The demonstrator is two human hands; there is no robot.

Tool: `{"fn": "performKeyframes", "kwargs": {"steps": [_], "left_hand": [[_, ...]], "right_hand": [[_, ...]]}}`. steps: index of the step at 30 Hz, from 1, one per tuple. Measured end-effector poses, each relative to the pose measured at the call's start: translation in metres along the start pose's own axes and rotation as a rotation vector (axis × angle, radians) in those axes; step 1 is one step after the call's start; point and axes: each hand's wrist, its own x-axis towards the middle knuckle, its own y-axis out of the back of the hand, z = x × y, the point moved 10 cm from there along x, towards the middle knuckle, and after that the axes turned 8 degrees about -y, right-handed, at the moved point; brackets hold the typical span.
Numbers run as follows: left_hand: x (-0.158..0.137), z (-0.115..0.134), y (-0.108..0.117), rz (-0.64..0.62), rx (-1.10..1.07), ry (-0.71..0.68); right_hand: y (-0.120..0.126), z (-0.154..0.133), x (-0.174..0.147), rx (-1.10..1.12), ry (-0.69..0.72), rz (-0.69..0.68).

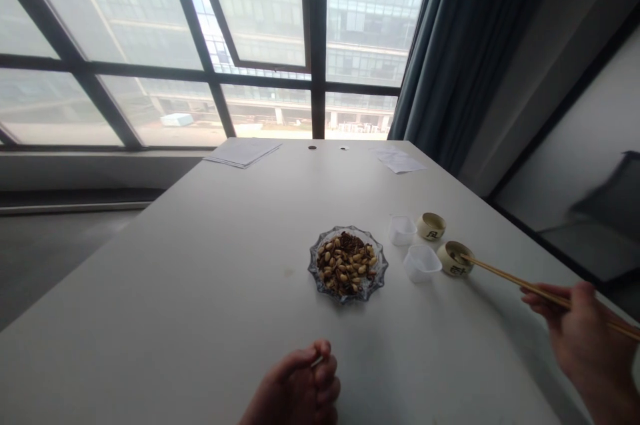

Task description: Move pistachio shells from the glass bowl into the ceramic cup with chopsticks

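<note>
My right hand [585, 335] grips a pair of wooden chopsticks [520, 281] at the right side. Their tips reach inside the nearer small ceramic cup [456, 267], which is cream with dark lettering. What lies at the tips is too small to make out. My left hand [305, 381] rests low at the front with its fingers curled in and the thumb against the index finger; no object shows in it. Beyond it stands a scalloped glass bowl [379, 278] with pistachios [350, 263] and small dark brown pieces mixed together.
Two clear plastic containers [423, 265] stand between the glass bowl and the cups. A second ceramic cup [431, 227] is just behind the nearer one. Papers [244, 153] lie at the white table's [200, 265] far left corner, more sheets [400, 159] at the far right.
</note>
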Motion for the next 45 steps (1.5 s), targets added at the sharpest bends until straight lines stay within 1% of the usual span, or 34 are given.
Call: {"fn": "performKeyframes", "kwargs": {"steps": [3, 5, 9, 12, 15, 17, 19, 21, 23, 26, 28, 30, 32, 36, 41, 45], "left_hand": [[-0.001, 0.001, 0.003, 0.027, -0.012, -0.006], [-0.001, 0.002, 0.004, 0.029, -0.008, 0.000], [-0.001, 0.001, 0.002, 0.007, 0.013, 0.020], [0.000, 0.002, 0.001, 0.015, -0.002, 0.001], [0.001, 0.002, 0.002, 0.030, -0.014, -0.019], [0.000, 0.002, 0.002, 0.035, -0.010, -0.021], [0.000, 0.002, 0.003, 0.034, -0.004, -0.019], [0.000, 0.003, 0.003, 0.026, 0.002, -0.019], [0.000, 0.002, 0.002, 0.014, 0.009, -0.014], [0.001, 0.001, 0.002, -0.010, 0.019, -0.001], [0.002, 0.001, 0.002, -0.024, 0.024, 0.002], [0.002, 0.001, 0.004, -0.029, 0.026, 0.001], [0.002, 0.001, 0.005, -0.026, 0.028, 0.001], [0.001, 0.000, 0.004, -0.015, 0.023, 0.000], [0.001, 0.001, 0.001, -0.009, 0.011, -0.009], [0.002, 0.001, 0.002, -0.031, 0.039, 0.011]], "right_hand": [[0.006, 0.016, -0.004, 0.056, -0.101, 0.001], [0.009, 0.016, -0.008, 0.082, -0.117, -0.005], [0.016, 0.001, -0.015, 0.100, -0.059, 0.000], [0.012, -0.014, -0.026, 0.100, -0.009, -0.035], [-0.012, -0.031, -0.043, 0.088, 0.054, -0.156], [-0.040, -0.042, -0.058, 0.067, 0.090, -0.282], [-0.075, -0.047, -0.077, 0.015, 0.099, -0.443], [-0.114, -0.047, -0.099, -0.062, 0.080, -0.617], [-0.145, -0.042, -0.118, -0.138, 0.054, -0.734], [-0.183, -0.031, -0.140, -0.235, 0.010, -0.871], [-0.201, -0.026, -0.149, -0.287, -0.015, -0.937], [-0.212, -0.025, -0.153, -0.345, -0.021, -0.962], [-0.220, -0.029, -0.157, -0.421, 0.003, -0.973], [-0.230, -0.042, -0.171, -0.557, 0.113, -1.017], [-0.230, -0.045, -0.180, -0.594, 0.209, -1.058], [-0.225, -0.044, -0.182, -0.620, 0.227, -1.099]]}}
